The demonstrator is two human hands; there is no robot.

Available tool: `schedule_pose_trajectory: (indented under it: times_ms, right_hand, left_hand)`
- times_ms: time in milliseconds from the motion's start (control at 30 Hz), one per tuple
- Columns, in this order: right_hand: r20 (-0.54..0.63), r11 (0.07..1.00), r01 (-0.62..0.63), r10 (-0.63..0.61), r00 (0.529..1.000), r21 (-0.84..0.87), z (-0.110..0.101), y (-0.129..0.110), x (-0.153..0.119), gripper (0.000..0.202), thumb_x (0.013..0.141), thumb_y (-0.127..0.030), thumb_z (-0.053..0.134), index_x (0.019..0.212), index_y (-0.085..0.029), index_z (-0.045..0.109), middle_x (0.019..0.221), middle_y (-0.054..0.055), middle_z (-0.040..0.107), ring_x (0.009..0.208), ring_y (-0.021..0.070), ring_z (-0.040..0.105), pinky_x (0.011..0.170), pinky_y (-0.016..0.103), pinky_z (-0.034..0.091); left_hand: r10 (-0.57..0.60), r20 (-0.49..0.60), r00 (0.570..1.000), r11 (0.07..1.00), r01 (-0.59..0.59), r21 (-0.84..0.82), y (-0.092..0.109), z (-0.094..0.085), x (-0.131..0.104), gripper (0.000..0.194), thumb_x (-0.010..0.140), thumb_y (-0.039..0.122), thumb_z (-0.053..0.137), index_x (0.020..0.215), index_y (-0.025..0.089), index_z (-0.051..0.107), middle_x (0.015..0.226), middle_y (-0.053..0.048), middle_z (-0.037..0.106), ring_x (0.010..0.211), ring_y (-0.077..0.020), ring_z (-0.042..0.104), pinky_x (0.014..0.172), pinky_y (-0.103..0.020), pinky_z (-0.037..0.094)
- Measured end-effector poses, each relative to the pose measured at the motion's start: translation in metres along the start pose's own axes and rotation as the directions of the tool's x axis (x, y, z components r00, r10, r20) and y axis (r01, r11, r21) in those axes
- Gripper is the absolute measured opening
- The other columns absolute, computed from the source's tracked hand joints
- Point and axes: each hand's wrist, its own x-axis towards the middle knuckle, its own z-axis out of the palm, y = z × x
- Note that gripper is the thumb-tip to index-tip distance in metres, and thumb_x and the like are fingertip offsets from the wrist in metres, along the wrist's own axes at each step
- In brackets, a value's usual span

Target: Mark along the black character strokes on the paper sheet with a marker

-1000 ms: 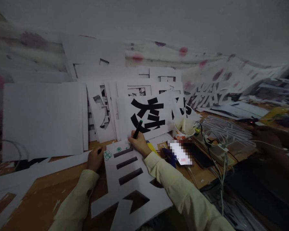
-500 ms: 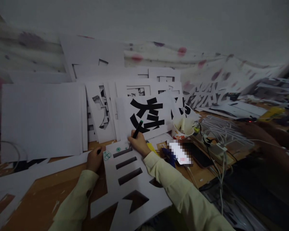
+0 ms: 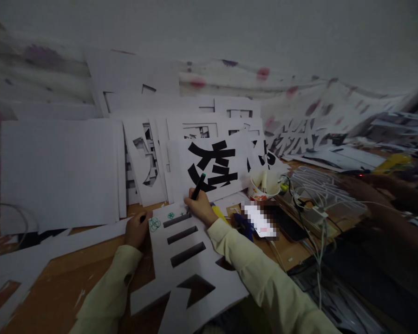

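My right hand [image 3: 201, 207] grips a black marker [image 3: 198, 186] with a green end pointing up. Its tip is hidden behind my fingers, close to the top edge of a white foam board [image 3: 216, 283] with cut-out slots. Small green flower-like drawings [image 3: 154, 225] mark the board's top left corner. My left hand [image 3: 135, 230] is closed at the board's left edge, around a small black piece that looks like a pen cap [image 3: 142, 219]. Just behind, a white sheet with a large black character [image 3: 214, 162] leans upright.
White boards [image 3: 59, 176] stand stacked at the back left. On the right are a paper bowl [image 3: 261, 190], a glue gun [image 3: 244, 226], a lit phone [image 3: 259, 220], a dark phone [image 3: 288, 223], cables and clear plastic trays [image 3: 313, 178]. Another person's hand [image 3: 360, 188] reaches in there.
My hands and the board stay almost in place, the marker shifting only slightly. The other person's hand at right has moved a little to the left.
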Motion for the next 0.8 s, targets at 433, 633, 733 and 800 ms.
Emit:
schedule_pose_trajectory:
  times_ms: [433,633,733,800]
  right_hand:
    - [-0.035,1.000,0.000,0.000,0.999,-0.004,-0.0006,-0.0009,-0.0004,0.018,0.060,-0.020,0.050,0.053,-0.022,0.034,0.051,-0.008,0.028,0.054,0.0100,0.030,0.053,0.025,0.023]
    - [-0.095,1.000,0.006,-0.003,0.995,0.027,0.0004,0.0015,0.0010,0.017,0.059,-0.020,0.050,0.052,-0.022,0.034,0.050,-0.008,0.030,0.054,0.0106,0.031,0.053,0.026,0.023]
    - [-0.177,0.998,0.023,-0.013,0.984,0.055,0.0005,0.0040,0.0025,0.018,0.061,-0.022,0.050,0.054,-0.023,0.033,0.052,-0.008,0.031,0.055,0.0109,0.032,0.054,0.026,0.025]
    - [-0.228,0.997,0.041,-0.023,0.973,0.071,0.0002,0.0053,0.0033,0.020,0.063,-0.023,0.049,0.055,-0.023,0.032,0.053,-0.008,0.030,0.056,0.0111,0.033,0.055,0.026,0.027]
  left_hand:
    - [0.006,-0.004,1.000,1.000,-0.006,-0.001,0.0037,-0.0012,-0.0013,0.043,0.070,0.058,0.043,0.057,0.020,0.058,0.059,-0.004,0.062,0.062,-0.0195,0.053,0.059,-0.029,0.039]
    - [0.006,0.001,1.000,1.000,-0.006,-0.009,-0.0003,-0.0001,0.0000,0.043,0.071,0.059,0.044,0.061,0.020,0.061,0.066,-0.005,0.066,0.066,-0.0212,0.057,0.062,-0.030,0.042]
    - [0.003,0.012,1.000,1.000,-0.003,-0.013,-0.0018,0.0007,0.0006,0.044,0.072,0.058,0.043,0.060,0.020,0.060,0.063,-0.005,0.065,0.066,-0.0214,0.057,0.061,-0.030,0.041]
    - [0.003,0.011,1.000,1.000,-0.003,-0.013,-0.0018,0.0010,0.0005,0.043,0.072,0.057,0.043,0.058,0.020,0.058,0.063,-0.005,0.064,0.067,-0.0212,0.056,0.061,-0.029,0.041]
